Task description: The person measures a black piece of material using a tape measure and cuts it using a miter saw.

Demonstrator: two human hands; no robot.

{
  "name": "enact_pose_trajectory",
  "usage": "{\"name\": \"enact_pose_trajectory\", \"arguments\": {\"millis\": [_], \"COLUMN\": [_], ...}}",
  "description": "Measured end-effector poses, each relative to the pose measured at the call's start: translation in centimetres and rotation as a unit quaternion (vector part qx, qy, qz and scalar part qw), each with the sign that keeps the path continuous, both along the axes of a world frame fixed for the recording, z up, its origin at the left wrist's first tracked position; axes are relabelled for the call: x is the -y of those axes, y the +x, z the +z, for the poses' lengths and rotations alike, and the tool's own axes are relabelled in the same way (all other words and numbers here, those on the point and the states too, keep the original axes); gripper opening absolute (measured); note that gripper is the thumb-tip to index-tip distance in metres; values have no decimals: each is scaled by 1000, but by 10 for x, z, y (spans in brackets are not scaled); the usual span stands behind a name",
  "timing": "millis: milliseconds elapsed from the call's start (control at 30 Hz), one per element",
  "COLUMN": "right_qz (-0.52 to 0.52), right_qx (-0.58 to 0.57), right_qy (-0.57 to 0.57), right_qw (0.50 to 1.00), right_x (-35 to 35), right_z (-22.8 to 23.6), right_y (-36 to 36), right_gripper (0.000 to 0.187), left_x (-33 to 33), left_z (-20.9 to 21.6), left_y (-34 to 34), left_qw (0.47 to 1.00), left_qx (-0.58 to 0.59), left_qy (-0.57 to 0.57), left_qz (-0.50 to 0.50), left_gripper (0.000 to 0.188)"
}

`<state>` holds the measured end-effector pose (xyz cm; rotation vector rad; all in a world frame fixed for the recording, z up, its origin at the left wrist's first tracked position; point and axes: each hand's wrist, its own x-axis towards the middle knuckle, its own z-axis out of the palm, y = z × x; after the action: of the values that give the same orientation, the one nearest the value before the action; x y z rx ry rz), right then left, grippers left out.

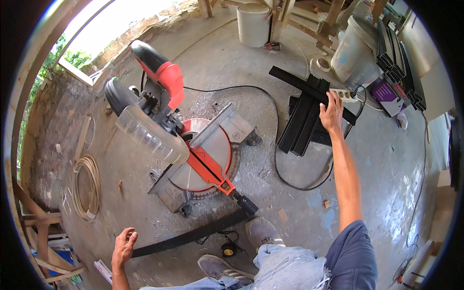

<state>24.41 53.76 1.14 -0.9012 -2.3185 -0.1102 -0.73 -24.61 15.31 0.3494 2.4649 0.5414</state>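
Note:
My right hand (331, 112) is stretched forward over a pile of black channel strips (304, 123). Its thumb and fingers straddle the topmost black strip (295, 81), which lies slantwise across the others. At lower left my left hand (124, 246) hangs with loosely curled fingers apart and nothing in it. Close beside it ends a long black strip (188, 236), lying on the floor in front of my shoes. Between my hands stands a red and black mitre saw (205, 162) with its head raised and a clear blade guard (150, 135).
A black cord (275, 159) loops from the saw to a white power strip (344, 95). A tape measure (228, 249) lies by my shoes. Coiled hose (86, 188) rests at left. A bucket (253, 26), a larger tub (355, 50) and more dark strips (394, 53) stand farther back.

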Motion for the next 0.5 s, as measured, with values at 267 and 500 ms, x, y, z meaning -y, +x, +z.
{"name": "enact_pose_trajectory", "arguments": {"millis": [267,500], "right_qz": [406,545], "right_qx": [-82,127], "right_qy": [-196,-225], "right_qw": [889,797], "right_x": [273,448], "right_z": [26,1], "right_y": [12,-13], "right_gripper": [29,47], "left_x": [14,44], "left_z": [-7,-54], "left_y": [12,37], "left_qw": [988,971], "left_qx": [5,25], "left_qy": [-133,-162], "left_qz": [-75,-173], "left_gripper": [48,66]}}
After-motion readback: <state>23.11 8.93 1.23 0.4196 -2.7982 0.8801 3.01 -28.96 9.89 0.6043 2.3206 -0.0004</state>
